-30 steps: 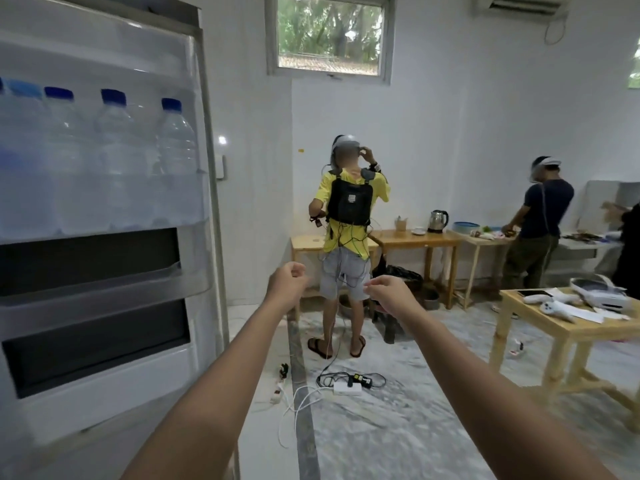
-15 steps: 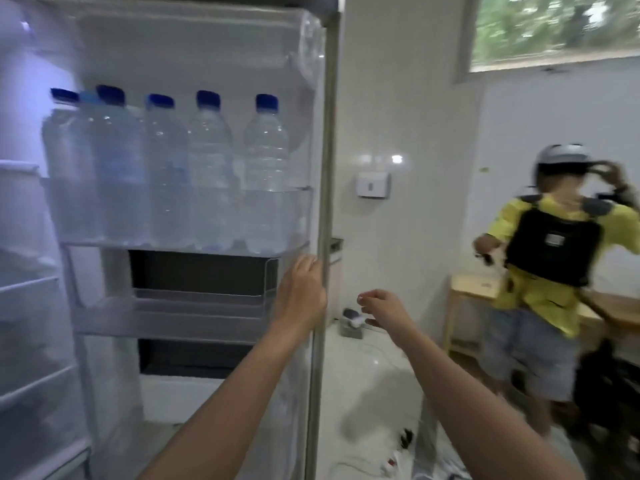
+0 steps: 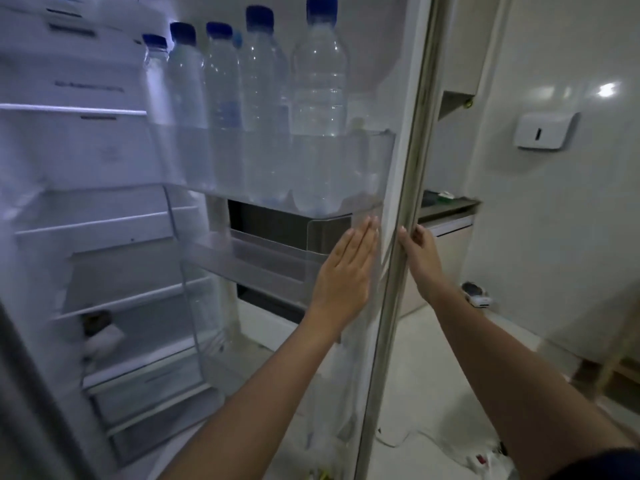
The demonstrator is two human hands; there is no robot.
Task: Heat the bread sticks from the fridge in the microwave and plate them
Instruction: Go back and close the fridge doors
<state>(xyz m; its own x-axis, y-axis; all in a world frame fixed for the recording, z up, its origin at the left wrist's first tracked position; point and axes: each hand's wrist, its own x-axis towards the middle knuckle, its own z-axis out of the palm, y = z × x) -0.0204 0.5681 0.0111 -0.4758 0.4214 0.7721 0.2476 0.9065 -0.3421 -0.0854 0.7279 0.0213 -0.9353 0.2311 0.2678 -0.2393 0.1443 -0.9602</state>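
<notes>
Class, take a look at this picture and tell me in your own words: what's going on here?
A person stands at an open fridge. The left hand lies flat, fingers straight, against the inside of the fridge door, just below the door shelf holding blue-capped water bottles. The right hand grips the door's outer edge. No bread sticks can be made out on the blurred inner shelves.

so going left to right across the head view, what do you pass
inner fridge shelves → water bottles in the door → left hand flat on the door's inside → door edge → right hand gripping that edge → white box on the wall
</notes>
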